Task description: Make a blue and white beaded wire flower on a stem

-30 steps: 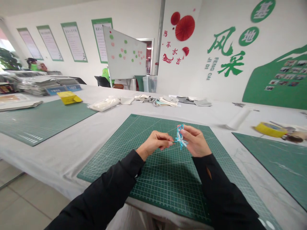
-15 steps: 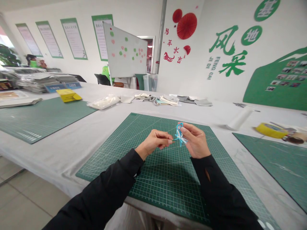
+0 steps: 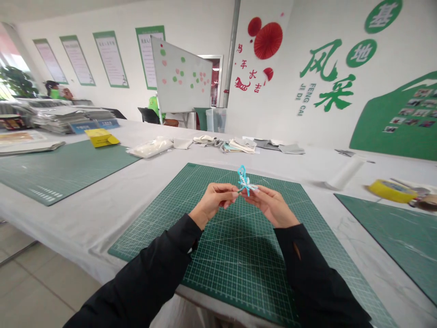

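Note:
A small blue looped ornament (image 3: 244, 180) with silvery, bead-like trim is held up between my hands, shaped much like a butterfly or flower. My left hand (image 3: 218, 200) pinches the thin green stem at its lower left. On the other side, the fingertips of my right hand (image 3: 273, 205) grip the silvery loop that points right. One blue loop stands free above the fingers. Beneath both hands lies a green cutting mat (image 3: 235, 255) with a white grid.
More cutting mats lie left (image 3: 68, 168) and right (image 3: 392, 228). A yellow tape roll (image 3: 392, 191) and a white roll (image 3: 346, 173) are at right. Cloth pieces (image 3: 239, 145), a plastic bag (image 3: 150, 148) and a yellow box (image 3: 100, 137) sit farther back. A person (image 3: 56, 91) is far left.
My right hand has shifted from the upper blue loop down to the silvery right-hand loop. The ornament has moved a little left and up, still pinched by my left hand.

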### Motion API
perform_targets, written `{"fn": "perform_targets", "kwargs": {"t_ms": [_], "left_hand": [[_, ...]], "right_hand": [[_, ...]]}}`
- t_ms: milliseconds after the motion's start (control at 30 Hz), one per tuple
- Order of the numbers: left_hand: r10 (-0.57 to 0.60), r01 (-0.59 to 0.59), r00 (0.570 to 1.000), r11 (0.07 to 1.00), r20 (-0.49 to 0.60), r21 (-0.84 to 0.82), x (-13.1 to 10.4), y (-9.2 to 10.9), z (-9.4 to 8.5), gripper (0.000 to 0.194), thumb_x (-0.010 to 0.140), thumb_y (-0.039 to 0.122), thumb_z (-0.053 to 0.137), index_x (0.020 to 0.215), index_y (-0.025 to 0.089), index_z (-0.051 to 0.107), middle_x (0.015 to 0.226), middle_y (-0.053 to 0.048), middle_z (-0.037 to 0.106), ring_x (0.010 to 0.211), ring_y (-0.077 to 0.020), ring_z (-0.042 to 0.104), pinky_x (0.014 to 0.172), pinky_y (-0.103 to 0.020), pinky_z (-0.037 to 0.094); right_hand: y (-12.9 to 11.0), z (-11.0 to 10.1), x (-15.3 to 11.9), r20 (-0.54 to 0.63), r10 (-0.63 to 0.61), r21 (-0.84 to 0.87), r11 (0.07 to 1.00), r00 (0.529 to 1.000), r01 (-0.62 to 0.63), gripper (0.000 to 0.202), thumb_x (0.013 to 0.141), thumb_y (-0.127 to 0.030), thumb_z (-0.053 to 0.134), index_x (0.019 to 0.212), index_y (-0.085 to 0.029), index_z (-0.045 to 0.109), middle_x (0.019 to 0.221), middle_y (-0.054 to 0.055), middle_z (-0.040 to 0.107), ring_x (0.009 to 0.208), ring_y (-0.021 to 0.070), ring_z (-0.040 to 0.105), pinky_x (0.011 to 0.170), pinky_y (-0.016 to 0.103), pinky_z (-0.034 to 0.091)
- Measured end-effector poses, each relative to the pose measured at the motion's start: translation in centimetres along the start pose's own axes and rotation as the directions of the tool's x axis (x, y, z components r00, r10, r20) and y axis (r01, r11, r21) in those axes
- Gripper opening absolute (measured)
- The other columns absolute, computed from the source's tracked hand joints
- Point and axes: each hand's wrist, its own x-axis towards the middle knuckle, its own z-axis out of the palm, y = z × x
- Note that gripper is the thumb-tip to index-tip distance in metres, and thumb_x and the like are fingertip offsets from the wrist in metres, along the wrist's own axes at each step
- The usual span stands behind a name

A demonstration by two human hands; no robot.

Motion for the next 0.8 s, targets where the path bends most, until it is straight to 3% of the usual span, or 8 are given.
{"fn": "perform_targets", "kwargs": {"t_ms": [100, 200, 333, 567, 667, 800], "left_hand": [[0.047, -0.049, 0.992, 0.999, -0.121, -0.009, 0.2, -0.1, -0.1, 0.02, 0.063, 0.025, 0.077, 0.072, 0.01, 0.069, 0.054, 0.001, 0.058, 0.038, -0.0031, 0.042, 0.04, -0.018, 0.025], [0.079, -0.08, 0.969, 0.997, -0.236, 0.002, 0.4, -0.3, 0.0, 0.02, 0.062, 0.025, 0.077, 0.073, 0.01, 0.069, 0.054, 0.001, 0.058, 0.039, -0.0028, 0.041, 0.04, -0.018, 0.026], [0.141, -0.118, 0.937, 0.989, -0.32, 0.089, 0.5, -0.3, 0.2, 0.019, 0.063, 0.026, 0.076, 0.072, 0.01, 0.069, 0.051, 0.003, 0.054, 0.039, -0.0029, 0.039, 0.041, -0.019, 0.027], [0.257, -0.176, 0.895, 0.954, -0.364, 0.241, 0.6, -0.3, 0.0, 0.013, 0.067, 0.025, 0.072, 0.07, 0.012, 0.07, 0.056, 0.004, 0.053, 0.043, -0.0039, 0.038, 0.042, -0.021, 0.029], [0.299, -0.2, 0.884, 0.937, -0.36, 0.285, 0.7, -0.4, -0.2, 0.011, 0.068, 0.024, 0.071, 0.071, 0.013, 0.07, 0.059, 0.003, 0.054, 0.045, -0.0044, 0.039, 0.043, -0.021, 0.03], [0.327, -0.226, 0.872, 0.929, -0.364, 0.294, 0.7, -0.4, -0.2, 0.012, 0.068, 0.025, 0.071, 0.072, 0.014, 0.071, 0.062, 0.002, 0.057, 0.047, -0.0047, 0.04, 0.045, -0.022, 0.031]], "right_hand": [[0.1, 0.8, -0.4, 0.085, 0.007, -0.136, 0.991, 0.996, 0.004, 0.039, 0.066, -0.045, 0.077, 0.096, -0.019, 0.075, 0.084, 0.008, 0.074, 0.074, 0.0171, 0.067, 0.071, 0.035, 0.052], [-0.1, 1.5, -0.6, 0.013, -0.101, -0.285, 0.953, 0.995, 0.1, 0.033, 0.07, -0.046, 0.073, 0.087, -0.018, 0.075, 0.064, 0.002, 0.067, 0.052, 0.0103, 0.053, 0.052, 0.027, 0.043], [-0.3, 1.9, -0.7, -0.08, -0.202, -0.395, 0.906, 0.976, 0.155, 0.021, 0.069, -0.04, 0.075, 0.072, -0.019, 0.075, 0.065, 0.002, 0.067, 0.057, 0.0121, 0.05, 0.053, 0.027, 0.038], [-0.6, 2.3, -1.3, -0.06, -0.405, -0.715, 0.656, 0.913, 0.243, 0.025, 0.08, -0.042, 0.063, 0.079, -0.021, 0.076, 0.057, 0.0, 0.059, 0.05, 0.0113, 0.04, 0.051, 0.028, 0.031], [-1.0, 2.1, -1.4, -0.066, -0.368, -0.73, 0.652, 0.928, 0.207, 0.029, 0.079, -0.046, 0.063, 0.071, -0.02, 0.072, 0.053, -0.001, 0.051, 0.05, 0.0106, 0.036, 0.05, 0.028, 0.029], [-1.3, 0.8, -0.9, 0.026, -0.164, -0.657, 0.741, 0.986, 0.14, 0.039, 0.077, -0.053, 0.063, 0.06, -0.019, 0.068, 0.048, -0.003, 0.04, 0.048, 0.0091, 0.03, 0.048, 0.028, 0.023]]}}
